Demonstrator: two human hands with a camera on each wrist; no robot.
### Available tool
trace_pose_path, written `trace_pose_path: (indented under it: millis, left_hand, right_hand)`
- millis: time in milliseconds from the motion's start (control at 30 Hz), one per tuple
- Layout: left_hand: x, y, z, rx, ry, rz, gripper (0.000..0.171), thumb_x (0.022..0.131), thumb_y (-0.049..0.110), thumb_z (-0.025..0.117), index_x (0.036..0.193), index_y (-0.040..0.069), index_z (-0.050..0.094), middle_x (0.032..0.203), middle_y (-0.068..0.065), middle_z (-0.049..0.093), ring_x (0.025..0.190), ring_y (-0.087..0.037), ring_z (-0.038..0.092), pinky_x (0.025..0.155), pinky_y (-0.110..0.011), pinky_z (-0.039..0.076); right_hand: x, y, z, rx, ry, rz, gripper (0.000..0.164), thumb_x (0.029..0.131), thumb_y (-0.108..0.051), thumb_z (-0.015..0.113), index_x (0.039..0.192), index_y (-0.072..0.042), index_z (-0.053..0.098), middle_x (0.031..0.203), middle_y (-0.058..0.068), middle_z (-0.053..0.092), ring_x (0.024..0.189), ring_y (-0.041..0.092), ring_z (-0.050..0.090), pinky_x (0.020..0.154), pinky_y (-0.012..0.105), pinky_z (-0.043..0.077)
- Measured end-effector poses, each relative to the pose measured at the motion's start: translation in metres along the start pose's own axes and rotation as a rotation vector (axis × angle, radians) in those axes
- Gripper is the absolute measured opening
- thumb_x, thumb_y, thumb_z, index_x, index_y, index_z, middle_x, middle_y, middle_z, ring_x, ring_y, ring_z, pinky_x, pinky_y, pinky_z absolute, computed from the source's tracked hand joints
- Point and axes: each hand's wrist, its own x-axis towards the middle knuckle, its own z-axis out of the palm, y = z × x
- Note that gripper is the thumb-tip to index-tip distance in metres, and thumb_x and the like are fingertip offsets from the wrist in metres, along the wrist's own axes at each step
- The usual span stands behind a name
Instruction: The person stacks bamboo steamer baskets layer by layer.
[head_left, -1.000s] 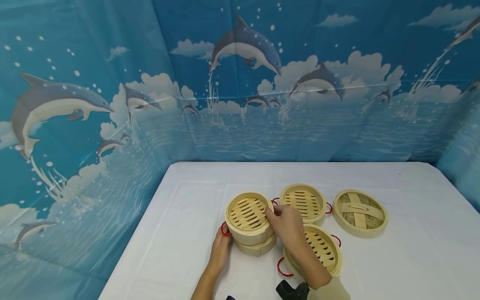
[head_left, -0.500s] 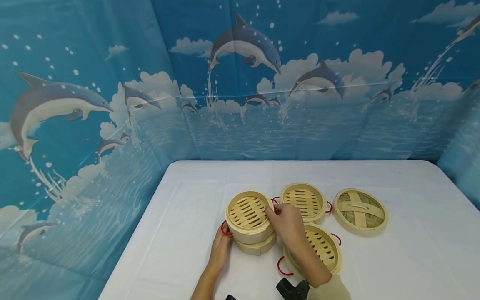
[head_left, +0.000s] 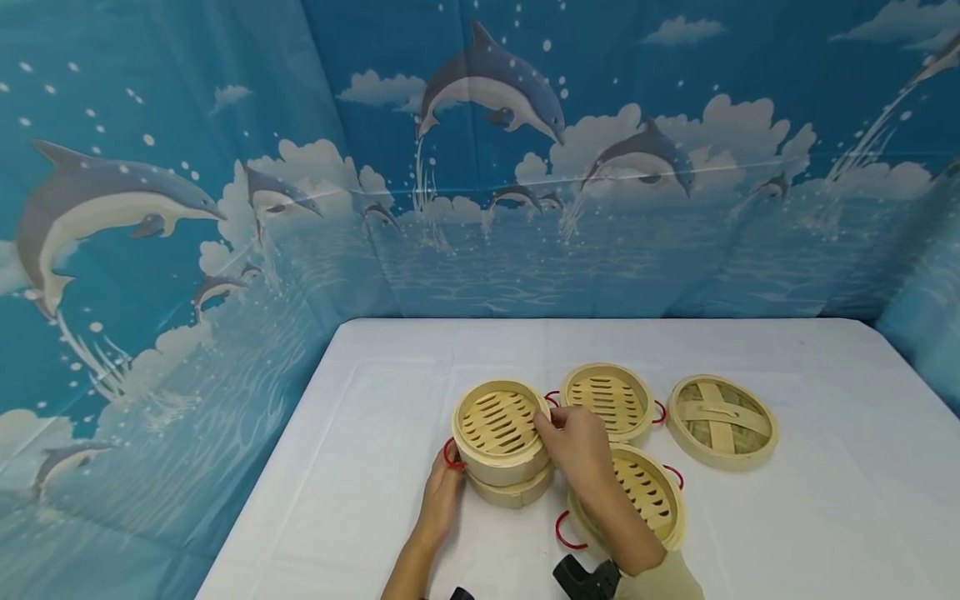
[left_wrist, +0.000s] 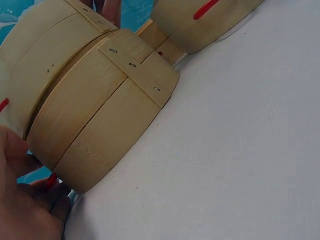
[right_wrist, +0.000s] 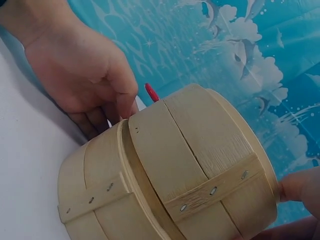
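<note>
Only a slight drift of the head view has moved anything. Our right hand (head_left: 576, 443) pinches the upper steamer (head_left: 497, 429); our left hand (head_left: 441, 492) grips the lower steamer (head_left: 513, 495), beneath it on the tabletop (head_left: 352, 467). We should brace below, align rims, press evenly.

Interior of lower basket (head_left: 517, 493) hidden under upper basket (head_left: 498, 468). Right forearm (head_left: 628, 533) covers part of nearest loose basket (head_left: 651, 498). Left hand (left_wrist: 25, 200) cropped, left-wrist view.
</note>
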Motion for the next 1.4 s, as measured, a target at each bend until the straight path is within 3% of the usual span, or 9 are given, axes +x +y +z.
trace_pose_path:
  millis: [233, 533, 767, 1100, 1233, 1400]
  left_hand:
    - [-0.001, 0.001, 0.0, 0.009, 0.015, 0.006, 0.043, 0.102, 0.022, 0.03, 0.135, -0.005, 0.038, 0.136, -0.018, 0.041, 0.127, -0.028, 0.032, 0.105, -0.035, 0.027]
    - [0.001, 0.0, 0.0, -0.016, 0.002, -0.007, 0.041, 0.102, 0.017, 0.03, 0.136, -0.005, 0.037, 0.137, -0.019, 0.039, 0.128, -0.028, 0.031, 0.105, -0.036, 0.025]
    - [0.003, 0.0, -0.002, 0.0, 0.009, 0.044, 0.038, 0.098, 0.007, 0.035, 0.133, -0.007, 0.04, 0.136, -0.02, 0.04, 0.128, -0.031, 0.031, 0.105, -0.028, 0.025]
    - [0.003, 0.001, -0.003, -0.016, 0.02, 0.027, 0.04, 0.098, 0.01, 0.036, 0.133, -0.008, 0.039, 0.137, -0.022, 0.038, 0.129, -0.032, 0.029, 0.107, -0.039, 0.021]
    - [0.002, -0.001, -0.003, -0.015, 0.008, 0.016, 0.04, 0.098, 0.011, 0.036, 0.134, -0.008, 0.038, 0.138, -0.022, 0.037, 0.13, -0.032, 0.028, 0.107, -0.043, 0.02]
    - [0.0, -0.004, -0.001, -0.017, -0.003, 0.009, 0.04, 0.099, 0.014, 0.036, 0.134, -0.007, 0.039, 0.138, -0.021, 0.037, 0.13, -0.032, 0.028, 0.107, -0.046, 0.019]
  right_hand:
    - [-0.004, 0.001, 0.0, 0.046, 0.018, 0.021, 0.027, 0.084, -0.024, 0.065, 0.093, 0.001, 0.072, 0.08, 0.009, 0.067, 0.065, 0.014, 0.055, 0.051, 0.024, 0.046]
    - [-0.006, 0.005, 0.0, 0.047, 0.039, 0.013, 0.029, 0.085, -0.025, 0.064, 0.094, 0.001, 0.071, 0.078, 0.008, 0.067, 0.063, 0.014, 0.055, 0.05, 0.024, 0.046]
    - [-0.008, 0.005, -0.002, 0.066, 0.036, 0.049, 0.036, 0.085, -0.026, 0.065, 0.099, 0.006, 0.068, 0.083, 0.013, 0.067, 0.074, 0.019, 0.061, 0.058, 0.028, 0.051]
    - [-0.009, 0.004, 0.002, 0.057, 0.05, 0.039, 0.038, 0.086, -0.026, 0.064, 0.102, 0.008, 0.066, 0.081, 0.012, 0.065, 0.07, 0.018, 0.058, 0.054, 0.025, 0.048]
    - [-0.01, 0.007, -0.001, 0.025, 0.008, 0.004, 0.036, 0.087, -0.027, 0.063, 0.101, 0.006, 0.067, 0.081, 0.01, 0.066, 0.069, 0.016, 0.058, 0.054, 0.025, 0.048]
    - [-0.004, 0.015, -0.011, -0.062, -0.127, -0.074, 0.041, 0.087, -0.036, 0.062, 0.102, 0.002, 0.068, 0.082, 0.005, 0.065, 0.07, 0.013, 0.055, 0.055, 0.025, 0.048]
